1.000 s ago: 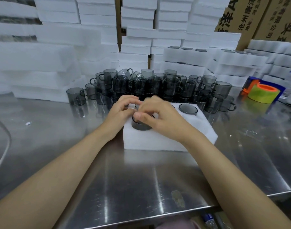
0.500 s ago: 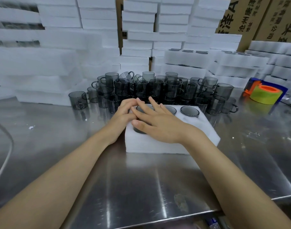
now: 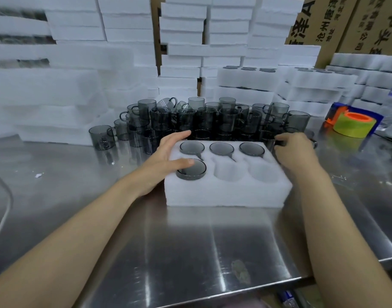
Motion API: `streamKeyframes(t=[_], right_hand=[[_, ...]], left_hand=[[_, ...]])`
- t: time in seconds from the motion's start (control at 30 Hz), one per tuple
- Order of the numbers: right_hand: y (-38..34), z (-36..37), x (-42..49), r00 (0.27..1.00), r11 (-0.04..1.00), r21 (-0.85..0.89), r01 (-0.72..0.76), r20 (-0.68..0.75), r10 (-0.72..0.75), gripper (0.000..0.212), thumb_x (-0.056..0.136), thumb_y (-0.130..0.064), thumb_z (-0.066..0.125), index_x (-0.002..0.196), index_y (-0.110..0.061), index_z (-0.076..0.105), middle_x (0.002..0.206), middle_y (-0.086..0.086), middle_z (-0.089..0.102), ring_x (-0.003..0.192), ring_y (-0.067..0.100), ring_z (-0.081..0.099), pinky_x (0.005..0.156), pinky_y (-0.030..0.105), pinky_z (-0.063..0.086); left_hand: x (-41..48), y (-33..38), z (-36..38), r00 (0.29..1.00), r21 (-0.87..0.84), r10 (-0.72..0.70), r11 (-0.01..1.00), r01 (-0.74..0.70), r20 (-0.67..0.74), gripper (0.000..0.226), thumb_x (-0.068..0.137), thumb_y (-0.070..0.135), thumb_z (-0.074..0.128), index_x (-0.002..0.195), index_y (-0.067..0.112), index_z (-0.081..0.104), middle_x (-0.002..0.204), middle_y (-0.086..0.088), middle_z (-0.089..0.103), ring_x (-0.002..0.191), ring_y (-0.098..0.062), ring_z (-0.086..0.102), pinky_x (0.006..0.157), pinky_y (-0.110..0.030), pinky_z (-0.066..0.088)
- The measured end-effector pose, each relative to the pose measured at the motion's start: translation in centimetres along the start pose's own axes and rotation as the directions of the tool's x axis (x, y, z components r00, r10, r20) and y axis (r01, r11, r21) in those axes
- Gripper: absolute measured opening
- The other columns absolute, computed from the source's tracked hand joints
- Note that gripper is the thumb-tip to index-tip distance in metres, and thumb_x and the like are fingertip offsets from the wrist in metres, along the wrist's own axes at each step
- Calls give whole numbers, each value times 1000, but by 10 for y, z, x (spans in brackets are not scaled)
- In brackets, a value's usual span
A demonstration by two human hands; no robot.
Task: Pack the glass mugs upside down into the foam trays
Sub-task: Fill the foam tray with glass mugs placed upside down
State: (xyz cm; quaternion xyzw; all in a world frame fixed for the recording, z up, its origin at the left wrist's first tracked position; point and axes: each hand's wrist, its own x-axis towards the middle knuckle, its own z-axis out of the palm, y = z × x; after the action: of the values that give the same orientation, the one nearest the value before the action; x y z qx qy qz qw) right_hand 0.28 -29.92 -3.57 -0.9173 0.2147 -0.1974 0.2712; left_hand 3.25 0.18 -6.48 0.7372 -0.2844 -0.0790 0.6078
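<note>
A white foam tray [image 3: 226, 194] lies on the steel table in front of me. Its back row holds three smoked-glass mugs upside down, bases showing. A fourth upside-down mug [image 3: 191, 169] sits in the front left hole; the other two front holes are bare. My left hand [image 3: 166, 156] rests open against the tray's left end, thumb touching that mug's base. My right hand [image 3: 293, 151] is past the tray's right end, fingers curled around a loose mug [image 3: 271, 142] at the edge of the cluster of loose grey mugs [image 3: 204, 121] behind the tray.
Stacks of white foam trays [image 3: 243, 78] fill the back, some with mugs in them, with cardboard boxes [image 3: 355, 21] behind. A tape dispenser with a yellow-green roll [image 3: 352, 123] sits at the right. The table's front edge runs below my arms.
Both hands were on the front left mug, pressing it into its hole. Now the right hand has moved to the right onto a loose mug, and the left hand has slid to the tray's left end.
</note>
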Motion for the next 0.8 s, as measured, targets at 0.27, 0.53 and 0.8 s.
streamKeyframes(t=[0.27,0.53,0.8], right_hand=[[10,9,7,999,999,47,27,-47,-25,29,88,-16,66,115,-19,53,130,13,52,113,33,52,90,44,46],[14,17,9,991,994,-32,107,90,-104,44,90,-21,61,131,-14,48,131,19,46,109,34,50,82,37,42],[9,6,3,994,1000,-9,-27,-109,26,21,84,-33,71,95,-22,56,113,9,59,101,31,56,81,40,46]], left_hand=[[13,-5,4,998,5,11,1000,-10,-63,30,94,30,53,121,42,56,141,21,31,129,9,34,94,-11,38],[6,8,2,1000,-91,-24,996,25,14,52,82,29,71,131,29,54,146,-2,41,132,-20,44,111,-42,38],[5,7,-3,993,-27,-11,1000,14,114,50,85,30,62,134,32,50,143,12,46,128,-2,47,96,-18,43]])
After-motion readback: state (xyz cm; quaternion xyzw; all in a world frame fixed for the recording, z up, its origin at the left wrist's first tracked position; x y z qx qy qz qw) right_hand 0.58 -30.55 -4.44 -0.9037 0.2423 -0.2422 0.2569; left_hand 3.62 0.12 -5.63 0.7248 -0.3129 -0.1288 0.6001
